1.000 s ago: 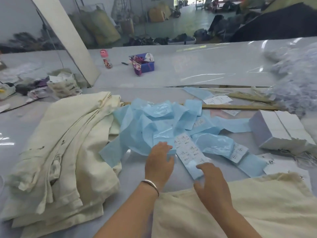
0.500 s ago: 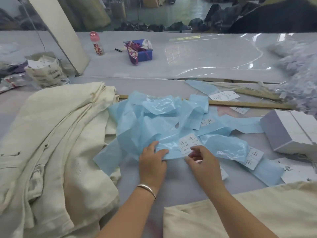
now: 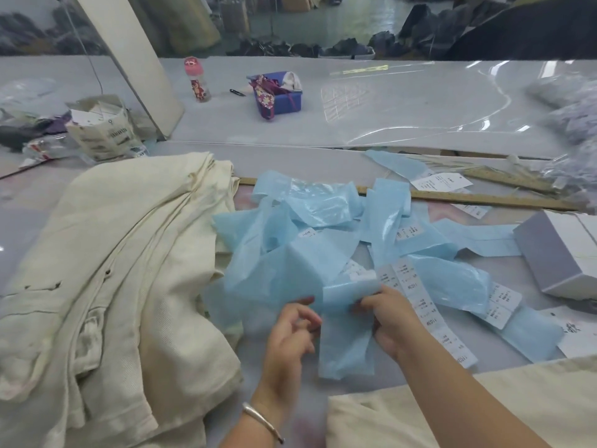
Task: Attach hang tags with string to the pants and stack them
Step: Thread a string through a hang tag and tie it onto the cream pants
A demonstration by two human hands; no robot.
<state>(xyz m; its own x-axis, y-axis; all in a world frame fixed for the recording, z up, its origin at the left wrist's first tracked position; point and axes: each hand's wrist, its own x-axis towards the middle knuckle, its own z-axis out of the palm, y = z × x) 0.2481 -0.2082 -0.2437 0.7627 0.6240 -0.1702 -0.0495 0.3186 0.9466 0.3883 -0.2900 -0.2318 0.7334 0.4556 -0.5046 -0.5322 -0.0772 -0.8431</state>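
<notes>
A heap of light blue backing strips [image 3: 310, 240] with white printed labels lies in the middle of the table. My right hand [image 3: 392, 318] pinches one blue strip [image 3: 345, 337], lifted off the table, with a white label strip [image 3: 420, 305] running beside it. My left hand [image 3: 290, 337] hovers just left of that strip, fingers loosely curled, and is motion-blurred. A stack of cream pants [image 3: 106, 286] lies at the left. Another cream pair [image 3: 468, 412] lies at the bottom right under my right forearm.
A white box [image 3: 562, 253] stands at the right, wooden rulers [image 3: 484, 198] behind the heap. Further back are a pink-capped bottle [image 3: 197, 79], a blue box [image 3: 284, 92] with patterned cloth, a slanted white post [image 3: 135, 59] and a paper bag [image 3: 103, 130].
Both hands have pulled back toward me. My right hand has lifted a blue strip off the heap, and my left hand has let go of the heap's edge.
</notes>
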